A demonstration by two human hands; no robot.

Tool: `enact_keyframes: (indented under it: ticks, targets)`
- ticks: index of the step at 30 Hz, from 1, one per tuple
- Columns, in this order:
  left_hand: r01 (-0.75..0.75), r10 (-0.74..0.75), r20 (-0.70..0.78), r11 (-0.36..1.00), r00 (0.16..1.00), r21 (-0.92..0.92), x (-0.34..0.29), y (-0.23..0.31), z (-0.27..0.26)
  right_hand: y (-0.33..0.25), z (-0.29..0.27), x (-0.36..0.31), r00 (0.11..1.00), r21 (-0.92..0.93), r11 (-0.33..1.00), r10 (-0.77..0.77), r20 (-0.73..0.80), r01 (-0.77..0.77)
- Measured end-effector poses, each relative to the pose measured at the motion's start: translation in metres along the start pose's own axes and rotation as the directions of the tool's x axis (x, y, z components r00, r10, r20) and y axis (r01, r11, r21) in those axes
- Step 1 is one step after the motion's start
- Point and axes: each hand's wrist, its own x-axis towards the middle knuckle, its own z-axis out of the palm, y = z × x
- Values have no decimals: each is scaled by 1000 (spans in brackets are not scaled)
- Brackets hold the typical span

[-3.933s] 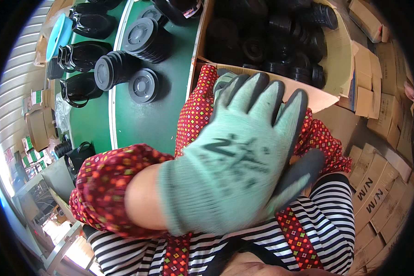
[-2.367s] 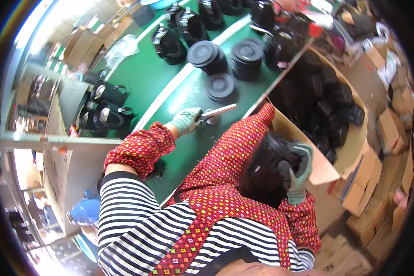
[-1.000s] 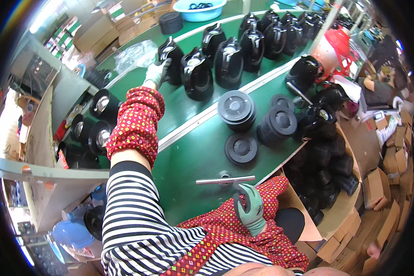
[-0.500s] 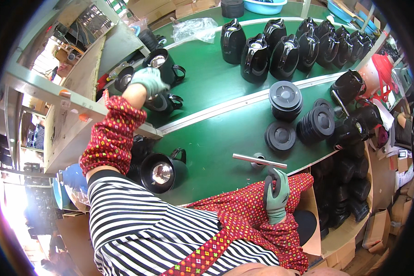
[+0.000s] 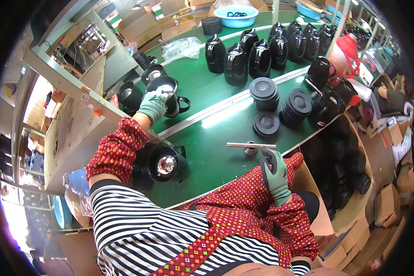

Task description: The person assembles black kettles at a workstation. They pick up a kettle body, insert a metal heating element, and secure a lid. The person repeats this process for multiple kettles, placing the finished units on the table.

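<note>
My left hand (image 5: 152, 106), in a pale green glove, has its fingers on the near rim of a black jug (image 5: 172, 108) with a shiny inside. The jug lies tipped toward me, its handle to the right. My right hand (image 5: 276, 177), gloved alike, has its fingers curled at a metal T-bar tool (image 5: 237, 145). The bar lies level across a short round metal piece above the green table. Nearer me, another black jug (image 5: 177, 168) rests tipped, its mirror-like inside showing.
Stacks of black round lids (image 5: 264, 89) stand right of centre. Upright black jugs (image 5: 235, 66) line the far green table (image 5: 195, 83). A metal post and rail (image 5: 106, 112) run beside my left arm. At right, a carton (image 5: 354, 225) holds dark parts; a blue basin (image 5: 237, 16) sits at the back.
My left hand has come down onto the jug's rim, its fingers now over the edge. The T-bar tool has turned more level, with my right hand still beside it. The view has shifted.
</note>
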Motion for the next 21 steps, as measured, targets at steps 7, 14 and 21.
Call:
enact_keyframes:
  ticks: [7,14,21]
  targets:
    - [-631,578,-368,775,728,-31,-36,155,-130,-71,-36,42,951,546,787,301,65,-287]
    - [-915,836,-448,395,317,88,-73,275,-175,-83,-101,19,879,583,664,415,233,-468]
    - [-707,281,-649,259,707,-658,-77,294,-186,-31,-166,-82,916,736,615,400,18,-283]
